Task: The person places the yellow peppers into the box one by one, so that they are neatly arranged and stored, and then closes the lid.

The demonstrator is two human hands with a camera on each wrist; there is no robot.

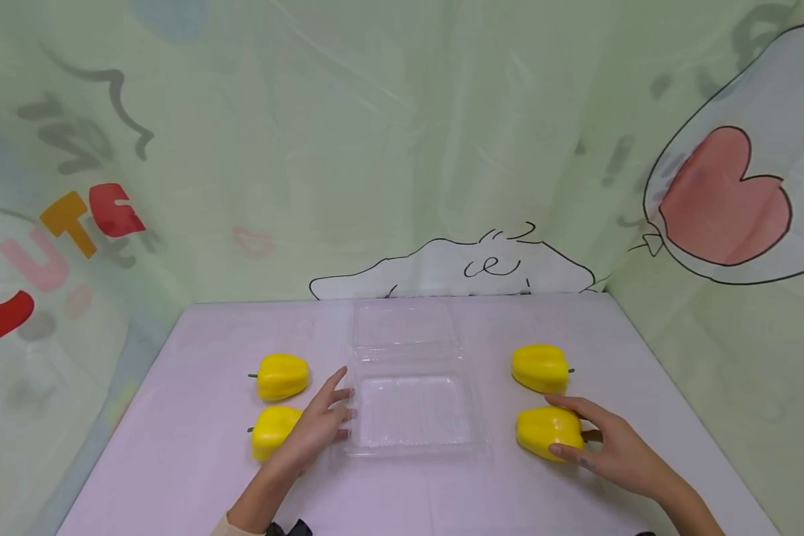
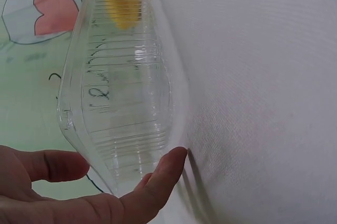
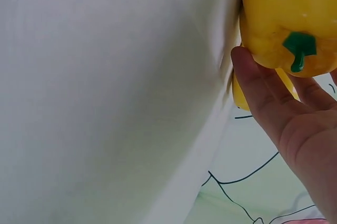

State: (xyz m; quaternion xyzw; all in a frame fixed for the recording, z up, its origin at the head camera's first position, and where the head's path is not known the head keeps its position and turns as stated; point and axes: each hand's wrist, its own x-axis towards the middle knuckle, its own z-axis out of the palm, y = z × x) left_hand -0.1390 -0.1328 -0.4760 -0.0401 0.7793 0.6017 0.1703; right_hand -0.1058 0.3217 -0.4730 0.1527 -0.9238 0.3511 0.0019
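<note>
Right hand (image 1: 606,447) curls around the smooth, light-looking near-right pepper (image 1: 549,433) at four o'clock, best cupped broadly, while left hand (image 1: 318,428) rests open-fingered against the flimsy clear tray (image 1: 412,439).

Soft, even, bright light; weak shadows.
Head view bends toward its edges; glare streaks the backdrop (image 1: 348,112) at 12 o'clock; wrist views slightly blurred.

Both forearms are bare; a cream sleeve cuff (image 1: 231,527) shows at the left arm's lower end.
</note>
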